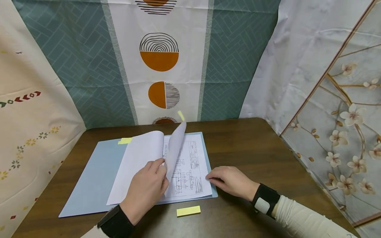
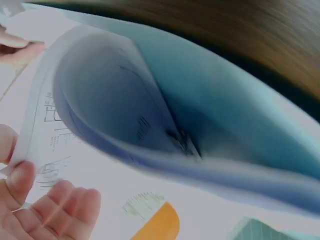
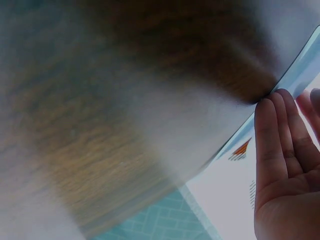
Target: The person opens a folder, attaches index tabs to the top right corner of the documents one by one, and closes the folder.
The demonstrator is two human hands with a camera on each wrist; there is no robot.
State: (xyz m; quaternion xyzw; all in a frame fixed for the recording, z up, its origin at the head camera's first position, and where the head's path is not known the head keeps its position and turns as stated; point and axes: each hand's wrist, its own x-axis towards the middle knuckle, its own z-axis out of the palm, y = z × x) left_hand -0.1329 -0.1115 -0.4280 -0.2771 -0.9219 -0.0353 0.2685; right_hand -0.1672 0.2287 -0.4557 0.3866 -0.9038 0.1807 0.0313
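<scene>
A blue folder [image 1: 86, 178] lies spread on the table with a stack of white sheets in it. My left hand [image 1: 148, 183] pinches the edge of one page [image 1: 176, 142] between thumb and index finger; the page stands up, curved, with a yellow sticky note [image 1: 181, 115] at its top. In the left wrist view that page [image 2: 110, 100] curls into a loop. Beneath it a sheet with a technical drawing [image 1: 193, 165] shows. My right hand [image 1: 232, 180] touches the folder's right edge, its fingers [image 3: 270, 135] straight in the right wrist view.
On the brown wooden table [image 1: 238, 145], a yellow pad of sticky notes [image 1: 188, 211] lies in front of the folder. Another yellow sticky note [image 1: 125, 140] sticks out at the top of the turned pages [image 1: 140, 155] on the left. Patterned cloths [image 1: 241, 43] hang behind and at both sides.
</scene>
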